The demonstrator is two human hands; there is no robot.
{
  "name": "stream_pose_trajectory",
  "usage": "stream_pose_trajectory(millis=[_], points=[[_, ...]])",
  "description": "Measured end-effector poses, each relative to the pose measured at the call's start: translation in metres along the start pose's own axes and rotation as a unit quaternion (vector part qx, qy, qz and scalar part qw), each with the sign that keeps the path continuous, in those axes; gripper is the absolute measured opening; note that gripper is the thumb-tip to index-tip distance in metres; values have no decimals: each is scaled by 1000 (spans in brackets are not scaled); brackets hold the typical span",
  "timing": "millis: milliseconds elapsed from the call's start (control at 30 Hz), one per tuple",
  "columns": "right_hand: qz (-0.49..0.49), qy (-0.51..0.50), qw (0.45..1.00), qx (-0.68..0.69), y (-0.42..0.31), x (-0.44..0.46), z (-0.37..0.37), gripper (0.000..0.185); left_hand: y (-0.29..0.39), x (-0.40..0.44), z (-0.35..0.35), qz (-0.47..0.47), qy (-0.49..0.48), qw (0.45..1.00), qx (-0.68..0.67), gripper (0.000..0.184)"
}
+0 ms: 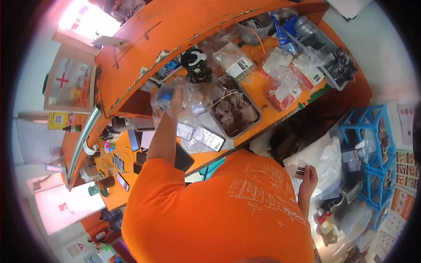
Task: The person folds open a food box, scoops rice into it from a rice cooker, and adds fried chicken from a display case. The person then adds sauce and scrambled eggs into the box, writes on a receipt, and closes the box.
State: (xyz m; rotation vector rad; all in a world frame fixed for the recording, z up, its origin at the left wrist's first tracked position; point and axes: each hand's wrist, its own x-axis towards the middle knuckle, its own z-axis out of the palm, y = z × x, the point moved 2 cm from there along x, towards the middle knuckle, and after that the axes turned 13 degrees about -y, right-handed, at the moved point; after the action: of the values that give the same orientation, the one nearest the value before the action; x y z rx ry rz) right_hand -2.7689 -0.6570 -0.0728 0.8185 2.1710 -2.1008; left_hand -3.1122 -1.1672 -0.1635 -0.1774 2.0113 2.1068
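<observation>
Pinched together, the thumb and fingers of the right hand [309, 175] hold a small flat piece with dark markings [300, 170] at the right of the head view. Left of centre, the left hand [176, 94] reaches into or behind a crumpled clear plastic bag [158, 100]; its fingers are blurred by the film, so I cannot tell whether they are apart or clamped on anything.

Just right of that bag, at upper centre, a grey rectangular plastic tray [258, 112] holds small brown clear-wrapped packets [234, 111]. Below the bag, a phone with a lit white screen [210, 139] lies near the front edge of the orange counter [256, 81].

Above the left hand, a black round container [197, 65] and the raised orange ledge [144, 46] crowd the room toward the top of the frame. Bare counter shows between the tray and the clear-wrapped red-and-white packs [283, 85] at upper right. Near the right hand bulges a whitish translucent plastic sack [323, 168], and a blue plastic rack [365, 127] stands farther right.
</observation>
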Motion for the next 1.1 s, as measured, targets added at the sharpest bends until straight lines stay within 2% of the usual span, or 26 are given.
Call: stream_pose_trajectory(millis=[67, 100, 133, 167, 200, 267, 400, 567, 633, 733, 800, 833, 867, 933, 967, 1100], points=[[8, 9, 1000, 4, -1, 0, 1, 18, -10, 20, -14, -31, 38, 989, -141, 25], [3, 20, 1000, -3, -1, 2, 0, 18, -4, 29, -19, 177, -54, 982, 28, 28], [-1, 29, 999, -13, -4, 3, 1, 18, -4, 34, -15, 373, -142, 897, 190, 30], [-2, 35, 999, -12, -8, 4, 2, 17, -7, 44, -20, 382, -135, 893, 194, 31], [0, 39, 999, -14, -13, 5, 3, 17, -4, 54, -24, 296, -92, 937, 163, 33], [-10, 31, 999, -16, -22, 8, 6, 17, 0, 70, -34, 170, -35, 979, 108, 36], [0, 26, 999, -23, -29, 13, 7, 17, 10, 90, -45, 78, -3, 995, 68, 43], [1, 29, 999, -18, -28, 18, 11, 16, 9, 83, -48, 72, 15, 997, -12, 52], [0, 40, 999, -19, -30, 17, 12, 16, 7, 58, -43, 101, 27, 987, -121, 56], [-2, 62, 998, -21, -30, 18, 11, 16, 10, 32, -24, 163, 31, 937, -306, 62], [6, 72, 997, -23, -27, 15, 9, 16, -4, 37, -16, 174, 32, 930, -322, 64], [5, 63, 997, -41, -27, 17, 7, 17, -23, 45, -19, 215, 100, 963, -128, 65], [3, 51, 997, -59, -27, 19, 8, 17, -35, 57, -16, 230, 154, 960, -28, 61], [8, 44, 997, -68, -36, 22, 12, 18, -50, 77, -6, 225, 288, 915, 173, 59], [8, 39, 997, -72, -42, 25, 14, 18, -52, 87, -6, 184, 296, 919, 185, 57], [-7, 41, 996, -79, -48, 32, 13, 18, -27, 115, 35, 90, 329, 875, 343, 61]])
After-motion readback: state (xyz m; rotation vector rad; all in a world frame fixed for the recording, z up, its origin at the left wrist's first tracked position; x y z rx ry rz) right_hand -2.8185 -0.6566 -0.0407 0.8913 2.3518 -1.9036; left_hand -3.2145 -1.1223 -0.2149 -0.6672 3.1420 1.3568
